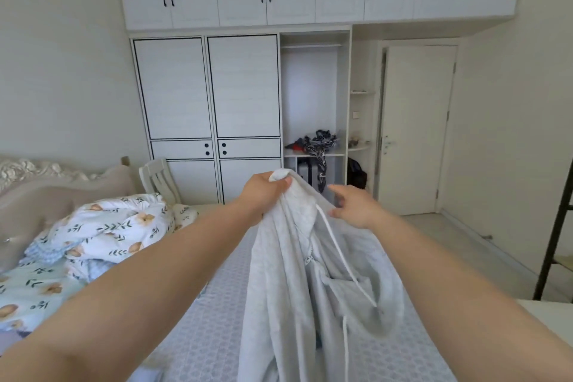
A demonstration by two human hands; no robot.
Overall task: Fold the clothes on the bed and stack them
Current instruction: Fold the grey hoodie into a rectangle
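Grey hoodie hangs at twelve o'clock, bunched in the left hand to shake flat; right hand, fingers loose, reaches for an edge.

A tall white panelled wardrobe fills the far wall; right of it, a closed white door; left, a cream wooden chair.

Home bedroom, bed, white wardrobe
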